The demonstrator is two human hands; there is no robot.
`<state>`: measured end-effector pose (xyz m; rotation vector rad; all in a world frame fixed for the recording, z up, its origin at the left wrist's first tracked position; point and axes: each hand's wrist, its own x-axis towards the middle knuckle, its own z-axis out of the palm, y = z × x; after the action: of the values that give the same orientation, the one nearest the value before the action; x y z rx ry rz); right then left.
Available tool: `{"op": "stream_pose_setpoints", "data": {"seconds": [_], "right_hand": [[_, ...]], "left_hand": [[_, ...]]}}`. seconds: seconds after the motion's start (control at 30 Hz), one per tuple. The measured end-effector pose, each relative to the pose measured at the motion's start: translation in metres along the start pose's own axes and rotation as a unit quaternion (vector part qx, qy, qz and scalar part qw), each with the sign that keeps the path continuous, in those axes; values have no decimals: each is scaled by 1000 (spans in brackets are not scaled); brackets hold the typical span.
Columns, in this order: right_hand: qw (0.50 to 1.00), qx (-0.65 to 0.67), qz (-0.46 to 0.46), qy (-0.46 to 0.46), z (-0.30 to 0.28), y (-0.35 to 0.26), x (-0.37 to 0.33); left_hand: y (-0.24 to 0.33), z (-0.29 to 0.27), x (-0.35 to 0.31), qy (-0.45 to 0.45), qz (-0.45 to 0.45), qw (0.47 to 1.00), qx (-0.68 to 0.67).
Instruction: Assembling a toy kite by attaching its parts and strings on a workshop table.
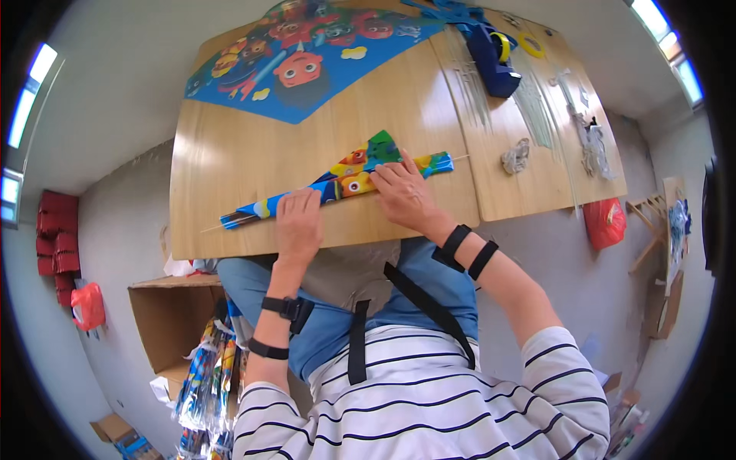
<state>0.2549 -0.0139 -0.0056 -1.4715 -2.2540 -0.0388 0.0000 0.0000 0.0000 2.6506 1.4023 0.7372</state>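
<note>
A kite (354, 184) with a bright cartoon print lies partly rolled at a slant on the wooden table. Thin pale rods poke out of both ends of the roll, and a green-tipped flap stands out on its far side. My left hand (300, 222) is closed over the roll left of its middle, fingers together and bent across it. Further right, my right hand (406, 193) grips the roll with its fingers curled over the top, next to the loose flap. The undersides of both hands are hidden.
Flat kite sheets (303, 77) with cartoon faces cover the table's far left. At the far right are a blue tape dispenser (494, 65), a yellow tape roll (530, 44), clear rods (533, 111) and a small plastic bundle (516, 156). Wrapped kites (207, 372) stand beside a cardboard box (165, 326).
</note>
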Motion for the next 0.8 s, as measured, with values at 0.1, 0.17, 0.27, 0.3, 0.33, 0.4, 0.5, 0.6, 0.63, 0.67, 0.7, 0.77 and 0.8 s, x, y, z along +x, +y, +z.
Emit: {"op": "stream_pose_setpoints", "data": {"seconds": [0.1,0.17,0.27,0.3,0.33,0.4,0.5,0.6,0.63,0.67,0.7,0.77,0.8], "right_hand": [[999,19,-12,30,-1,0,4],[999,20,-6,37,-2,0,-1],[999,-2,2,40,3,5,1],[999,-1,0,41,4,5,2],[999,-2,-1,37,5,5,3],[999,-3,-4,33,7,6,4],[999,-1,-2,40,9,6,4],[1000,-10,1,29,7,5,4],[1000,-6,11,20,6,5,4],[1000,-2,22,11,4,6,4],[1000,-1,22,10,-1,6,4],[997,12,69,-37,-17,7,6],[997,12,70,-38,-21,12,5]], "left_hand": [[2,18,7,0,18,999,43],[3,22,5,7,5,998,56],[1,21,13,15,11,999,37],[0,20,13,16,10,999,39],[0,20,12,14,6,999,44],[-1,20,12,13,2,999,50],[-1,18,13,8,-4,999,44],[-5,15,15,-17,-11,999,46],[-6,12,16,-13,-11,999,30],[-8,10,17,-9,-11,1000,14],[-13,10,16,-11,-12,1000,14],[-22,9,14,-4,-31,998,-56],[-20,7,17,-5,-31,998,-57]]}}
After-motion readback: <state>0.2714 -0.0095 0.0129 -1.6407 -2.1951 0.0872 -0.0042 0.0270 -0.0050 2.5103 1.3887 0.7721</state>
